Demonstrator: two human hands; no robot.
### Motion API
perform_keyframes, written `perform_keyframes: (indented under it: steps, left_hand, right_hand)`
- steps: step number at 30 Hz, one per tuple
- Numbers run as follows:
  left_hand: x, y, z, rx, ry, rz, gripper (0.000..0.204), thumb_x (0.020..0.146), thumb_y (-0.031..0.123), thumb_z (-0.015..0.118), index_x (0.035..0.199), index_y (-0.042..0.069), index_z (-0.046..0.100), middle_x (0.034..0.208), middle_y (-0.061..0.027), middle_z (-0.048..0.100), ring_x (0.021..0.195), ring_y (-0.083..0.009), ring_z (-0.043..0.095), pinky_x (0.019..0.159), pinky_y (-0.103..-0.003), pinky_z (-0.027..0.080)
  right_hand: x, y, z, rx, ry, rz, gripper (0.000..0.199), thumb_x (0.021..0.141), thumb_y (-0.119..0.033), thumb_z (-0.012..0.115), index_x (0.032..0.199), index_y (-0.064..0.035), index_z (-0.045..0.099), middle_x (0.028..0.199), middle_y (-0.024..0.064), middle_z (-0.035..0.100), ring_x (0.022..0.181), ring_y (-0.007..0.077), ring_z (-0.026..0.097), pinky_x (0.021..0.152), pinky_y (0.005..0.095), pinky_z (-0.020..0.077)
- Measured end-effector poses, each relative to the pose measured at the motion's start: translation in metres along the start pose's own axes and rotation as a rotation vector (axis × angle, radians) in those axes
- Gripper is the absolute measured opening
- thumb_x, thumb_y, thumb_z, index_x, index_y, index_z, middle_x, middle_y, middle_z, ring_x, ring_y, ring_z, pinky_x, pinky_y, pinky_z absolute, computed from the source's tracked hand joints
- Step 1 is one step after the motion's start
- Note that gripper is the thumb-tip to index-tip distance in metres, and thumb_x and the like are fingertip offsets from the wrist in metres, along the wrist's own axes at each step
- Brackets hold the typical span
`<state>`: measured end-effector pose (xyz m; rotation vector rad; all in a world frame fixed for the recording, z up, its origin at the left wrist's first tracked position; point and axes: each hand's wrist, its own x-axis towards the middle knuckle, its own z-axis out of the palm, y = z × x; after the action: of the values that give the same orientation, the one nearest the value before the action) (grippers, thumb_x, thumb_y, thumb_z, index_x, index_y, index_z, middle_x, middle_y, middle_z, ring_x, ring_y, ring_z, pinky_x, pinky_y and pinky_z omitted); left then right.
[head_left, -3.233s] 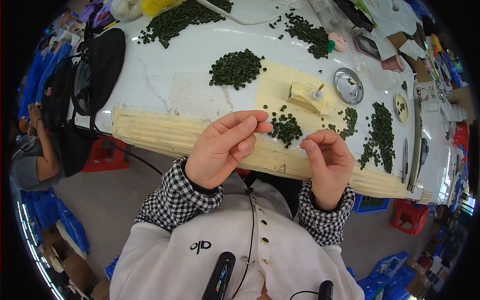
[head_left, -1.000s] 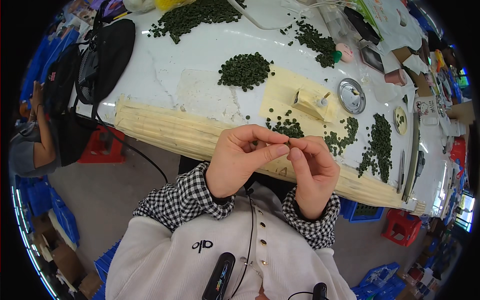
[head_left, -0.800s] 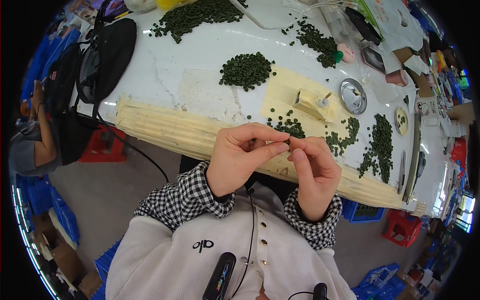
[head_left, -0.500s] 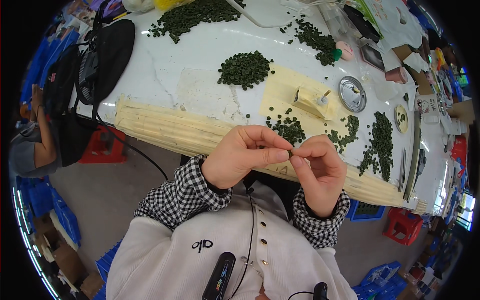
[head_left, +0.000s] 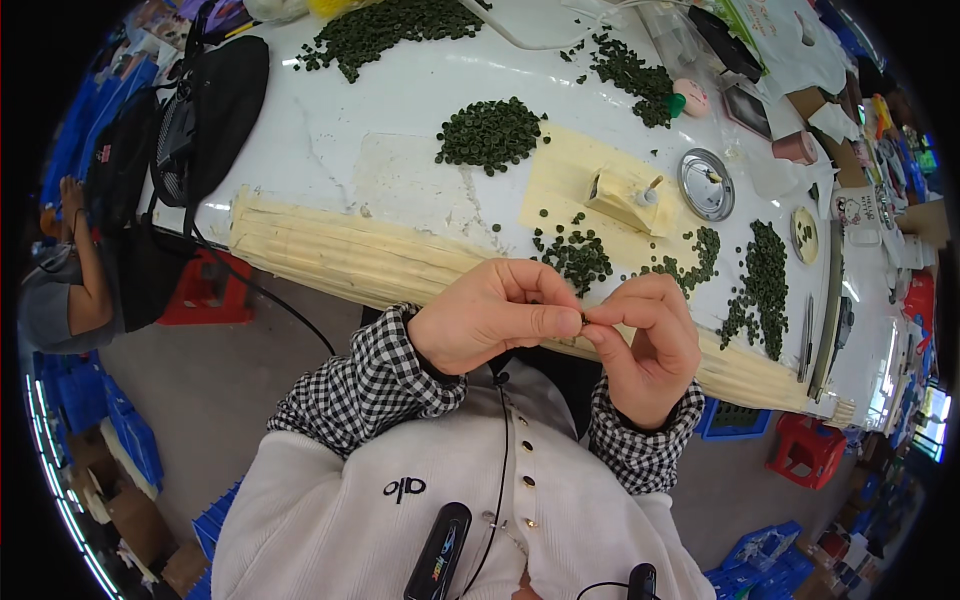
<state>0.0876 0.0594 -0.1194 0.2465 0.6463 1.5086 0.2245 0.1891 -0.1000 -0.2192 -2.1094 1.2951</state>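
My left hand (head_left: 495,315) and my right hand (head_left: 650,335) meet fingertip to fingertip just over the table's near edge. Thumbs and forefingers are pinched together around a small dark piece (head_left: 584,320), mostly hidden by the fingers. Just beyond them lies a loose small pile of round dark green pieces (head_left: 577,258), and to its right a thinner scatter of similar green pieces (head_left: 697,262). Behind these, on a yellowish sheet (head_left: 560,165), stands a tape-wrapped block (head_left: 620,203) with a small peg-like tip.
Larger heaps of green pieces (head_left: 490,135) lie farther back and at right (head_left: 765,285). A round metal lid (head_left: 705,185), a small dish (head_left: 804,236) and tweezers (head_left: 806,335) are to the right. A black bag (head_left: 225,120) hangs at left; a cable (head_left: 270,300) drops from the edge.
Both hands have dropped slightly toward me, still pinched together at the fingertips. The right fingers have shifted a little around the small piece. The table's things stay as they were.
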Motion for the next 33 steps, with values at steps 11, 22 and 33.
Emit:
perform_keyframes:
  steps: [11, 22, 33]
  left_hand:
    - [-0.005, 0.008, 0.013, 0.410, 0.172, 0.111, 0.014, 0.087, 0.010, 0.064, 0.096, 0.000, 0.067, 0.084, -0.0009, 0.066, 0.070, 0.0000, 0.052, 0.059, -0.014, 0.041]
    - [-0.007, 0.006, 0.013, 0.634, 0.211, 0.168, 0.013, 0.089, 0.010, 0.061, 0.092, -0.002, 0.067, 0.079, -0.0019, 0.065, 0.063, -0.0026, 0.054, 0.055, -0.017, 0.044]
    - [-0.008, 0.005, 0.012, 0.617, 0.208, 0.180, 0.012, 0.087, 0.009, 0.062, 0.091, -0.001, 0.068, 0.078, -0.0003, 0.065, 0.062, -0.0007, 0.050, 0.054, -0.016, 0.040]
  right_hand:
    - [0.003, -0.001, -0.002, -0.212, 0.001, -0.109, 0.023, 0.065, 0.004, 0.076, 0.085, -0.0012, 0.067, 0.079, 0.0081, 0.059, 0.067, 0.0190, 0.057, 0.058, 0.0266, 0.0453]
    - [0.001, 0.001, -0.001, -0.185, 0.017, -0.086, 0.021, 0.065, 0.005, 0.076, 0.083, -0.0010, 0.066, 0.079, 0.0089, 0.059, 0.067, 0.0191, 0.058, 0.058, 0.0270, 0.0457]
    - [-0.001, 0.002, -0.001, -0.132, -0.012, -0.089, 0.020, 0.067, 0.005, 0.074, 0.084, -0.0008, 0.065, 0.080, 0.0098, 0.060, 0.068, 0.0195, 0.059, 0.059, 0.0268, 0.0467]
